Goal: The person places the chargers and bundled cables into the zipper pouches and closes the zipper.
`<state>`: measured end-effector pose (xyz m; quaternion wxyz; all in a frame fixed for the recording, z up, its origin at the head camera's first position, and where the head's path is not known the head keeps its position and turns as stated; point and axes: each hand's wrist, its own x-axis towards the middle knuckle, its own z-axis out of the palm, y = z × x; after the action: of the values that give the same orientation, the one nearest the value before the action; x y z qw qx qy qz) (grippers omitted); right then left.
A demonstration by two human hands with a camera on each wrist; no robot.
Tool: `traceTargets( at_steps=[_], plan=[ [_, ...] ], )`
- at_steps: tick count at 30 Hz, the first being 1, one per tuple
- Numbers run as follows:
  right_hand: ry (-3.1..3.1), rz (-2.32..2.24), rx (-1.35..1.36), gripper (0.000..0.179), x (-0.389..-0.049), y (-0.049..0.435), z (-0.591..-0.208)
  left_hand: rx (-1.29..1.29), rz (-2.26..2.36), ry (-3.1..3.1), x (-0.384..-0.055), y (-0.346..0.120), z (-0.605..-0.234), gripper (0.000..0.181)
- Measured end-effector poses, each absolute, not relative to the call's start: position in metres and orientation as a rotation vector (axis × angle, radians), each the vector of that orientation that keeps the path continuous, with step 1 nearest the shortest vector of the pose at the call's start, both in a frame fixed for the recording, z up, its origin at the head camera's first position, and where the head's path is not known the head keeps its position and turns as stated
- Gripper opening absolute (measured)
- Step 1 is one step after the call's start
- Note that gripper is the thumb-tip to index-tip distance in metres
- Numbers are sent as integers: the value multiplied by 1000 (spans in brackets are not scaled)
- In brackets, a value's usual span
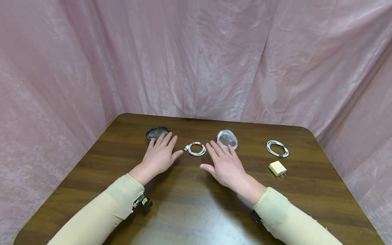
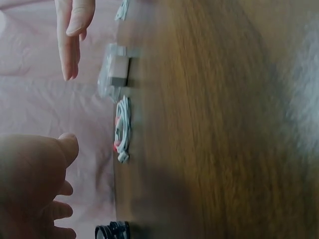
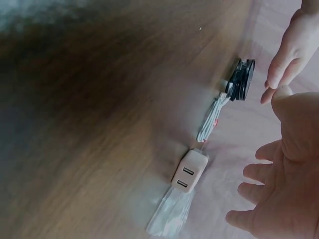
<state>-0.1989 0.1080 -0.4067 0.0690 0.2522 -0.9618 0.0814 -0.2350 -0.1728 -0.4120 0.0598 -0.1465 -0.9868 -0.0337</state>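
My left hand [image 1: 159,154] is held out palm down, fingers spread, near a round black coil in clear wrap [image 1: 157,132]. In the left wrist view this hand [image 2: 32,174] holds nothing. My right hand [image 1: 226,163] is stretched out likewise, its fingertips overlapping a clear round packet with white cable [image 1: 227,139] in the head view; contact cannot be told. Between the hands lies a coiled white cable with red ties [image 1: 197,149] and a USB plug. A pale charger block with two ports [image 3: 189,171] sits beside clear packaging [image 3: 172,213]; the right hand seems to hide it from the head camera.
On the right of the brown wooden table [image 1: 183,211] lie a second coiled white cable with dark ties [image 1: 277,149] and a yellowish plug adapter [image 1: 277,168], prongs facing me. A pink curtain [image 1: 196,61] hangs behind the table's far edge.
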Motion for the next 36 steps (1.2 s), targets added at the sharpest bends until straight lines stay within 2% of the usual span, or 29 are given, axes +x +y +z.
traceTargets(
  at_steps=[36],
  plan=[
    [-2953,226,755,81,-220,79,-413,-165,-153,-3082,-272,-202,-423,76]
  ],
)
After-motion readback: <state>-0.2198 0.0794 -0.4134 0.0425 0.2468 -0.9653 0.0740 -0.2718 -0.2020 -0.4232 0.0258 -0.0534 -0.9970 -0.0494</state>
